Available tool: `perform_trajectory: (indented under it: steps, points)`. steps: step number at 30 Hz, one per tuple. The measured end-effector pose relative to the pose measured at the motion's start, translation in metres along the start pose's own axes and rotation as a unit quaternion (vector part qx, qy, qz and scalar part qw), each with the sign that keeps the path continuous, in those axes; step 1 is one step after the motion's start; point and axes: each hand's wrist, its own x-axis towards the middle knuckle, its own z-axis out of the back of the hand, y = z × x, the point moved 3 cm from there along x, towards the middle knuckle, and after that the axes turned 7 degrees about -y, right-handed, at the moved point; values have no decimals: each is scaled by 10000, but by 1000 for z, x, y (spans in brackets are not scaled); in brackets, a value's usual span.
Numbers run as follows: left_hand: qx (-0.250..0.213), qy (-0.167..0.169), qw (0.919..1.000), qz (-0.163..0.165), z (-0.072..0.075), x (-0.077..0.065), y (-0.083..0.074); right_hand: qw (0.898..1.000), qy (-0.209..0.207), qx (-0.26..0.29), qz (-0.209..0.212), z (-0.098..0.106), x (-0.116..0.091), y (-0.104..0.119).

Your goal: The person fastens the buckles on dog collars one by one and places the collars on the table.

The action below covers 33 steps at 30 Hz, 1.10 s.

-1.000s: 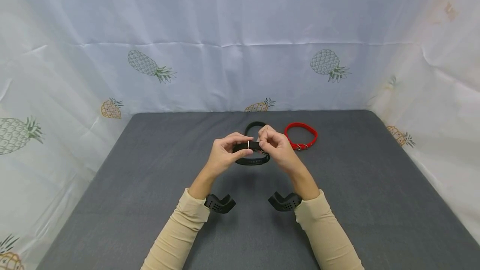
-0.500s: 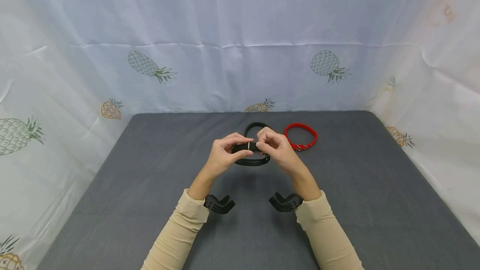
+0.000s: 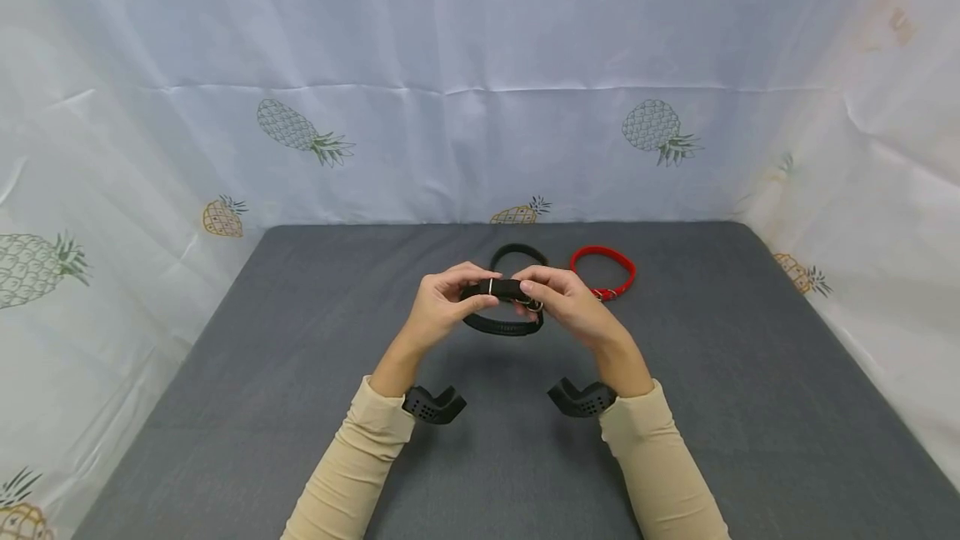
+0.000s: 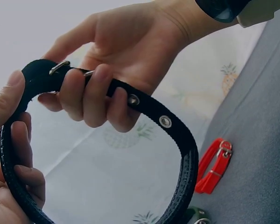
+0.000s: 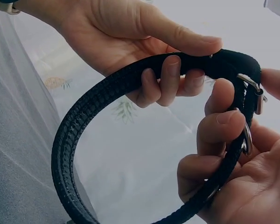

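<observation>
A black buckle collar (image 3: 501, 327) is held up as a closed loop above the table, between both hands. My left hand (image 3: 438, 300) pinches its strap left of the buckle, thumb in front. Two fingers curl inside the loop in the right wrist view, beside the strap (image 5: 98, 86). With its thumb and fingers, my right hand (image 3: 576, 307) grips the buckle end. The metal buckle (image 5: 252, 88) and a D-shaped ring (image 5: 246, 138) show there. Metal eyelets (image 4: 165, 121) line the strap in the left wrist view.
On the grey table (image 3: 300, 373), a red collar (image 3: 630, 269) lies behind my right hand. A dark collar (image 3: 517, 248) lies to its left, partly hidden by my hands. Behind the table hangs a white curtain (image 3: 450, 148) printed with pineapples.
My right hand has shifted slightly right and its fingers have spread along the collar. The buckle end now shows more clearly below its thumb. My left hand has moved slightly left.
</observation>
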Motion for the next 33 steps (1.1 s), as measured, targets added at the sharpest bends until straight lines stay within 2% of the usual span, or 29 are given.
perform_trajectory:
  steps: [5,8,15,21,28,33]
  points:
    - [75,152,9999,9,0,-1,0,9998,161,-43,77,-1,0,0]
    - [90,244,9997,1,0,-1,0,9997,106,-95,187,-3,1,0]
    - [34,531,9983,227,2,-2,-2,9990,-139,-249,355,-9,3,-1]
    - [250,291,9983,439,9,0,-4,9990,-423,-116,-100,-5,2,-2]
    - [-160,-97,9980,608,16,0,-5,9985,-243,361,-336,3,-1,-5]
    - [-155,-68,9975,682,18,0,-4,9986,-415,114,-317,5,0,-4]
